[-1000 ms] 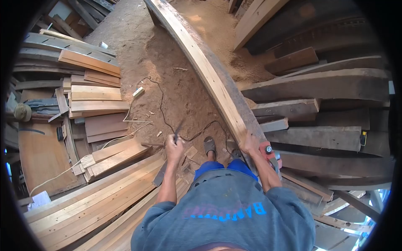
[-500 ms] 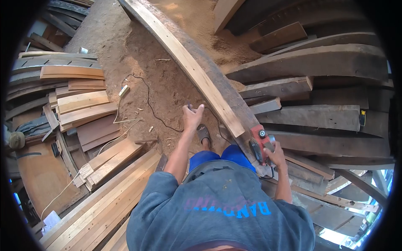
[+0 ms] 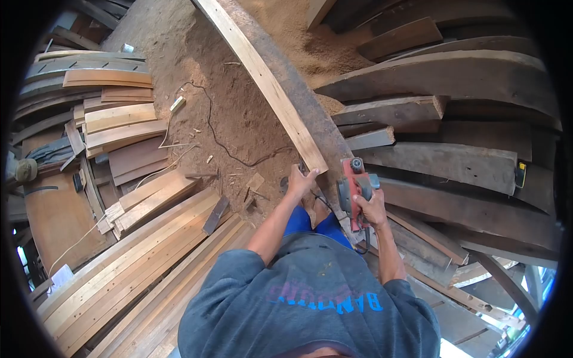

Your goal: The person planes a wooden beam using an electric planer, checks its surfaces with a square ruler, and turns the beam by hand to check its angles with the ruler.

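My right hand (image 3: 372, 207) is closed around the handle of a red and grey electric planer (image 3: 353, 185), which rests at the near end of a long, weathered beam (image 3: 325, 124). On that beam lies a pale wooden plank (image 3: 271, 89) running away from me. My left hand (image 3: 300, 182) is at the plank's near end, with the thumb against the end and the fingers curled at the left edge. A small dark thing shows by these fingertips, too small to name. The underside of the fingers is hidden.
A dark cord (image 3: 210, 122) crosses the dirt floor (image 3: 167, 65) to a white socket block (image 3: 177, 104). Stacked boards (image 3: 128, 131) and long planks (image 3: 125, 262) fill the left side. Heavy dark timbers (image 3: 441, 164) are piled along the right. Sawdust (image 3: 292, 36) lies beyond the beam.
My left hand has moved right, from over the floor to the plank's near end. The planer has shifted slightly left and up in view in my right hand. The view has turned a little.
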Demonstrator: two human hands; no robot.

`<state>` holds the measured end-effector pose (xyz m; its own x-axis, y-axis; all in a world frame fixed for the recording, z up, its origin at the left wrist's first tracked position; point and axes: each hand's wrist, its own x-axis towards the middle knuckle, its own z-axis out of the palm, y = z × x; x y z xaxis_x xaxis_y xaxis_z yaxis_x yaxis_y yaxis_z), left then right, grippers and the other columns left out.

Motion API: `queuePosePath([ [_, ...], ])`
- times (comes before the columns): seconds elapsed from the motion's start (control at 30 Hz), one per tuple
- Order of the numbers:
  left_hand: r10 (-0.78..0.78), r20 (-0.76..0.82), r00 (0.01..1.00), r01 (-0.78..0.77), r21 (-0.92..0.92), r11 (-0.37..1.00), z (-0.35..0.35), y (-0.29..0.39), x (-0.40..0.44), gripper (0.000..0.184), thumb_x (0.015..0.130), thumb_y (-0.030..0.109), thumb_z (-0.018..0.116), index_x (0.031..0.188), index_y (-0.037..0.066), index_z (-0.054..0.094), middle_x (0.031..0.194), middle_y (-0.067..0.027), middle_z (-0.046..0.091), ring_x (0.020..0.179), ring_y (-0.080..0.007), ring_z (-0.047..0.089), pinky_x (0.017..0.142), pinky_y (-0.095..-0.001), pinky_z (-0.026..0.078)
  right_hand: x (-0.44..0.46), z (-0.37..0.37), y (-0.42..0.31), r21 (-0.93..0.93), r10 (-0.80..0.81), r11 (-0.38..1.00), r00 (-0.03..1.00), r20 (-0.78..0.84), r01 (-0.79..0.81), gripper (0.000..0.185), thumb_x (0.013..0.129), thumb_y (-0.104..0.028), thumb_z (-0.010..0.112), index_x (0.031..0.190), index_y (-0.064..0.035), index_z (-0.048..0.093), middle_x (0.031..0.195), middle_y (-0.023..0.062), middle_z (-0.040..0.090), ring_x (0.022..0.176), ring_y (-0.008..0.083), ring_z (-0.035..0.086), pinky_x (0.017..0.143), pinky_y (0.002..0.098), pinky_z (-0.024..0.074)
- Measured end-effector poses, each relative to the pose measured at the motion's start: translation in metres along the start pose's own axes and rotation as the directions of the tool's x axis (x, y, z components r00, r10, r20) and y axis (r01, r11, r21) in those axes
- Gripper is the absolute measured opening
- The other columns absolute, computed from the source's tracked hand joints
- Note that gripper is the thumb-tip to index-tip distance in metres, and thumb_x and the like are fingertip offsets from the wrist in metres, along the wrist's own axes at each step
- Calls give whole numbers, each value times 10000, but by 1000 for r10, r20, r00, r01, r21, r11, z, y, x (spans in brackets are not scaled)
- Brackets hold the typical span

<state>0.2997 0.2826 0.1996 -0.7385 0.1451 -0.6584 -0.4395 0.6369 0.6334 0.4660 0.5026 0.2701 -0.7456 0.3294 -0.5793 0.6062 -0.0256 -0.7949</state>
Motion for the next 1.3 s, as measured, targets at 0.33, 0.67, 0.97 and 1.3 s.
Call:
queuePosePath([
  [0.33,43,-37,998,-40,92,995,-11,-114,-16,559,867,319,755,1245,-56,586,1094,-262,700,1063,-357,691,922,-437,530,-9,42,-70,158,-129,982,976,173,102,392,1028,-371,540,1134,4,584,778,5,573,651,84,543,594,266,474],
  [0.67,-266,-35,963,269,108,957,-37,-181,-53,509,879,368,714,1143,-64,659,1039,-305,709,1055,-403,701,938,-453,527,-19,62,-19,-94,-106,986,948,300,140,550,967,-450,603,1215,41,594,821,148,649,764,254,658,719,387,527],
  [0.97,-255,-165,953,248,-61,967,-27,-219,-49,415,896,353,717,1005,-43,655,817,-131,676,740,-229,643,691,-416,509,134,152,-156,-320,-406,835,894,190,447,485,1006,-460,539,996,11,656,655,95,629,590,199,636,570,382,499],
  [1.3,-265,-273,925,274,-7,962,-55,-184,-45,484,903,349,707,1166,-47,617,983,-201,703,899,-301,674,832,-431,515,213,163,-269,-227,-293,908,921,255,352,557,992,-500,588,695,-35,663,607,53,647,527,146,624,535,322,486],
])
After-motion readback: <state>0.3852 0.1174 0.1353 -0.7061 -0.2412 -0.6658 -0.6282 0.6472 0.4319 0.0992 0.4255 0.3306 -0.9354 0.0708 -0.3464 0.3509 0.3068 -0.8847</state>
